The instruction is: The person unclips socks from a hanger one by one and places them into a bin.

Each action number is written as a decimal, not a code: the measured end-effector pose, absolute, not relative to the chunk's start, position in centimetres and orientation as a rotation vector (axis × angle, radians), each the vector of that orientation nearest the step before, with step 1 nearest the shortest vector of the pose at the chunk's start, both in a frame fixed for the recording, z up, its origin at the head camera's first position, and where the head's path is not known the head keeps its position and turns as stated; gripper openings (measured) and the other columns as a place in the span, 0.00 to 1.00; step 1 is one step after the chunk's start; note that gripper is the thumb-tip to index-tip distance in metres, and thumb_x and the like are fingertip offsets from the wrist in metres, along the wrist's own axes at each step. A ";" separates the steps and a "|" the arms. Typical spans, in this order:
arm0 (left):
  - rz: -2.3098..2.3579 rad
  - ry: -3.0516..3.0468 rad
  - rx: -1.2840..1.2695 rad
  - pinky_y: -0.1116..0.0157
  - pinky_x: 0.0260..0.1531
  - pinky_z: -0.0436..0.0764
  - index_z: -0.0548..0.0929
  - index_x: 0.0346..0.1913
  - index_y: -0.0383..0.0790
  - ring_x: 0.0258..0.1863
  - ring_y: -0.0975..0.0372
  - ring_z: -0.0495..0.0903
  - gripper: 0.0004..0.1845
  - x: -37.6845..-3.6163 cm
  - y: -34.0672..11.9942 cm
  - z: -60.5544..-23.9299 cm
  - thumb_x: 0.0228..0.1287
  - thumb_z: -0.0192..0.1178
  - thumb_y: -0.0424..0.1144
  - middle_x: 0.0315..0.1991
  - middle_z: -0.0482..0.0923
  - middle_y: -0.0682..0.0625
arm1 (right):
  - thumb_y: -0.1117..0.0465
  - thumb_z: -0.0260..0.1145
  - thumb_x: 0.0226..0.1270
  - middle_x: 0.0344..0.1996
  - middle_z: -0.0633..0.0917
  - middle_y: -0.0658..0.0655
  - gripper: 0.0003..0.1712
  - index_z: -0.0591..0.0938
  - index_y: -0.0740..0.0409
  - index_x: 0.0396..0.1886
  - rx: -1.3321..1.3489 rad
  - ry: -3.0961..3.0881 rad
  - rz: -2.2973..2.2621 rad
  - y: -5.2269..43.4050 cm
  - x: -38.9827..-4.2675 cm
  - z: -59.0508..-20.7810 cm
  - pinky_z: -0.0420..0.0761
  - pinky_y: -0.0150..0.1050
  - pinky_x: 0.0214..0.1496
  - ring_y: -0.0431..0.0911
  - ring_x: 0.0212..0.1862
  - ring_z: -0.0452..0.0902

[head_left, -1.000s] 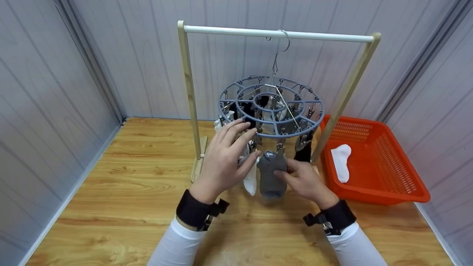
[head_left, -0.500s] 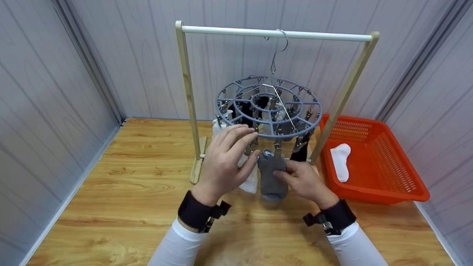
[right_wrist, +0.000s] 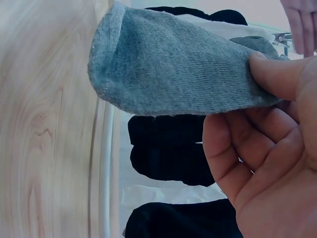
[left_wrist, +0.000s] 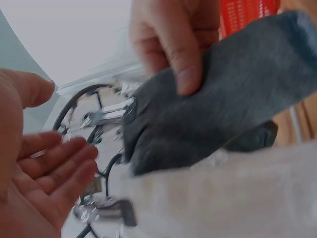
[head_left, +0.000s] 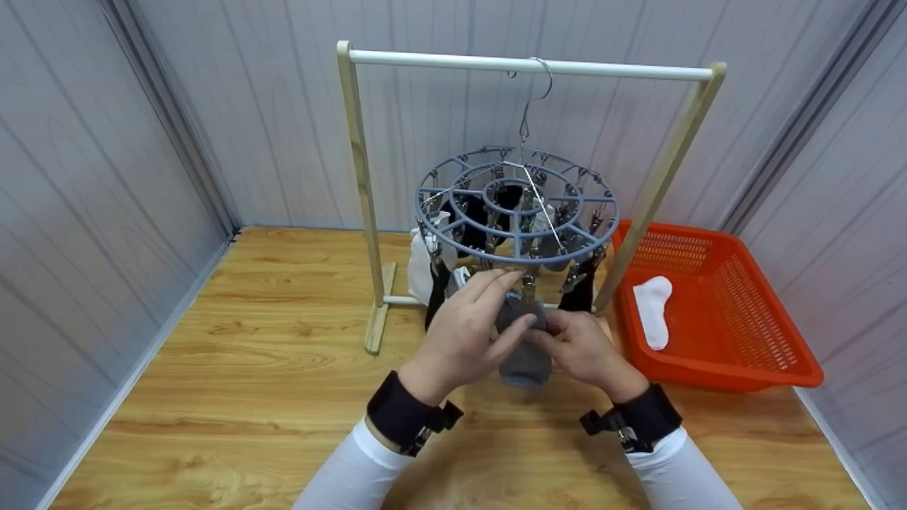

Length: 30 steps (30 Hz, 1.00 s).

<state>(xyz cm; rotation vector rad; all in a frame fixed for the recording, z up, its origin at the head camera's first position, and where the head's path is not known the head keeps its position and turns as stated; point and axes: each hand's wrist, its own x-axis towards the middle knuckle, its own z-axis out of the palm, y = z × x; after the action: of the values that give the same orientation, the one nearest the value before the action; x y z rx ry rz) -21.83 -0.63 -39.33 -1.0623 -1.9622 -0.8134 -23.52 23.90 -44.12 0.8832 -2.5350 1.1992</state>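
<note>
A grey sock (head_left: 526, 368) hangs from a metal clip (head_left: 528, 289) at the front of the round blue-grey hanger (head_left: 521, 259). My right hand (head_left: 587, 348) pinches the sock between thumb and fingers, as the right wrist view shows with the sock's ribbed knit (right_wrist: 173, 64). My left hand (head_left: 468, 336) is raised beside the clip, fingers extended and thumb apart. In the left wrist view its fingers (left_wrist: 59, 168) hold nothing and lie a little away from the clip on the sock (left_wrist: 116, 111). In the head view this hand partly covers the sock's top.
The hanger hooks onto the white rail (head_left: 453, 61) of a wooden stand. Black socks (head_left: 577, 289) and white socks (head_left: 423, 265) hang around it. An orange basket (head_left: 765, 312) at right holds a white sock (head_left: 653, 312).
My left hand has moved right, closer to the grey sock and its clip. The hanger has shifted slightly, and a black sock now shows at its left. My right hand keeps its hold.
</note>
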 end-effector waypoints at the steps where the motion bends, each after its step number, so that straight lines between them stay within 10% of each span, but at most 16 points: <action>1: -0.814 -1.985 -1.054 0.57 0.69 0.83 0.79 0.71 0.26 0.64 0.50 0.84 0.29 -21.8 -0.5 -39.5 0.79 0.71 0.44 0.65 0.84 0.37 | 0.58 0.75 0.80 0.37 0.92 0.44 0.08 0.93 0.52 0.52 0.886 -2.534 1.191 23.9 -23.5 -44.1 0.86 0.38 0.38 0.40 0.37 0.87; 9: -0.935 -2.084 -1.022 0.54 0.72 0.80 0.74 0.75 0.24 0.68 0.48 0.83 0.35 -22.1 0.3 -40.6 0.79 0.71 0.46 0.69 0.83 0.35 | 0.56 0.73 0.81 0.27 0.83 0.41 0.04 0.91 0.50 0.45 0.890 -2.543 1.128 23.8 -23.4 -44.1 0.78 0.36 0.32 0.37 0.28 0.77; 18: -1.313 -2.063 -0.996 0.53 0.66 0.84 0.77 0.73 0.25 0.65 0.49 0.84 0.27 -22.1 0.9 -40.7 0.82 0.67 0.38 0.67 0.83 0.34 | 0.57 0.75 0.80 0.46 0.94 0.45 0.11 0.93 0.48 0.57 0.955 -2.496 1.199 23.6 -23.3 -44.2 0.89 0.39 0.43 0.41 0.44 0.90; 30: -1.429 -2.005 -0.900 0.56 0.58 0.88 0.87 0.63 0.27 0.57 0.52 0.89 0.18 -22.4 1.0 -40.9 0.79 0.70 0.35 0.60 0.88 0.38 | 0.58 0.74 0.81 0.46 0.94 0.47 0.08 0.93 0.50 0.53 0.999 -2.477 1.247 23.3 -23.4 -44.3 0.91 0.40 0.45 0.43 0.45 0.92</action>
<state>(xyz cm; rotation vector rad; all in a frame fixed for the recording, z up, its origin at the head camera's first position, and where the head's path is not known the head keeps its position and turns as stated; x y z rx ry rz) -22.44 0.96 -40.89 -0.9003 -2.0051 -1.4285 -23.36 23.27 -44.28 0.9995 -2.4767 1.2473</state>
